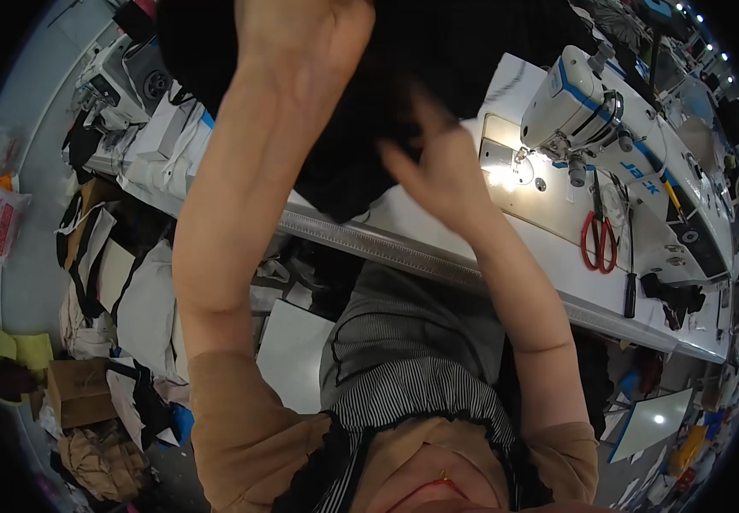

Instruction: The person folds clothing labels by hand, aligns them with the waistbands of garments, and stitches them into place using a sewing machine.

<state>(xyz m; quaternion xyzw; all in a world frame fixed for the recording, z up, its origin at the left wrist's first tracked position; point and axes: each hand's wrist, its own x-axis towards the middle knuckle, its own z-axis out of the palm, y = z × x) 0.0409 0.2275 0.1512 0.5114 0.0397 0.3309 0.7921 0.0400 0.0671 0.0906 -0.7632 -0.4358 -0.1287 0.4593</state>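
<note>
A large piece of black fabric (348, 171) covers the table edge in front of me and hangs over it a little. My left hand (322, 30) is raised at the top of the view above the fabric; its fingers are cut off by the frame edge. Over the fabric's right part is my right hand (446, 175), thumb and index finger apart, blurred by motion, with nothing visible between them. Just right of it stands a white and blue sewing machine (566, 107), its lamp lighting the metal needle plate (545, 201).
Red-handled scissors (599, 239) and a black-handled screwdriver (630, 295) lie beside the machine. A ruler strip (378, 246) runs along the table's front edge. Another sewing machine (113, 90) stands at far left. Cut fabric pieces and a cardboard box (79, 389) are on the left below.
</note>
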